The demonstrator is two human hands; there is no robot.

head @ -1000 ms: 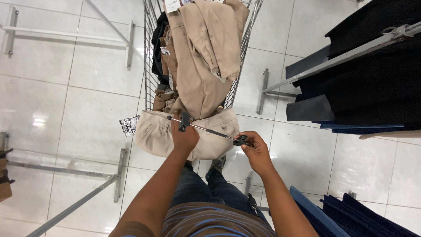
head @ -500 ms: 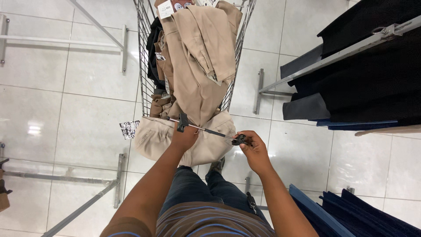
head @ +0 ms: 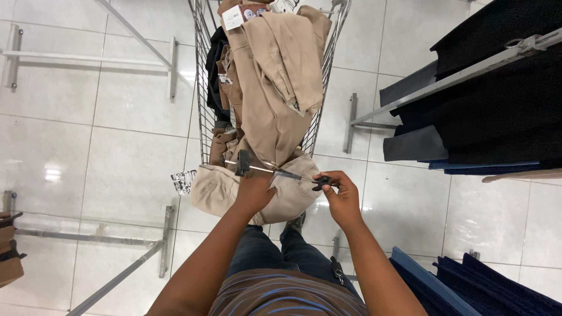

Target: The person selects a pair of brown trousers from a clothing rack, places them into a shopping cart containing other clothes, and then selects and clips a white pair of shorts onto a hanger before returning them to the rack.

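Observation:
A metal clip hanger (head: 275,171) with black clips is held level over the near end of a wire cart (head: 202,111). My left hand (head: 253,190) grips the hanger near its left clip. My right hand (head: 339,196) pinches the black clip at its right end. Beige trousers (head: 219,190) with a paper tag (head: 182,180) hang from the hanger, draped over the cart's near rim. More beige trousers (head: 275,76) are piled in the cart.
Dark garments (head: 503,99) hang on a metal rack at the right, and blue ones (head: 468,287) at the lower right. Bare metal rack frames (head: 88,58) stand on the white tiled floor at the left. A brown box edge (head: 9,257) shows at the far left.
The view has shifted a little; both hands keep their hold on the hanger, with the trousers still hanging below it.

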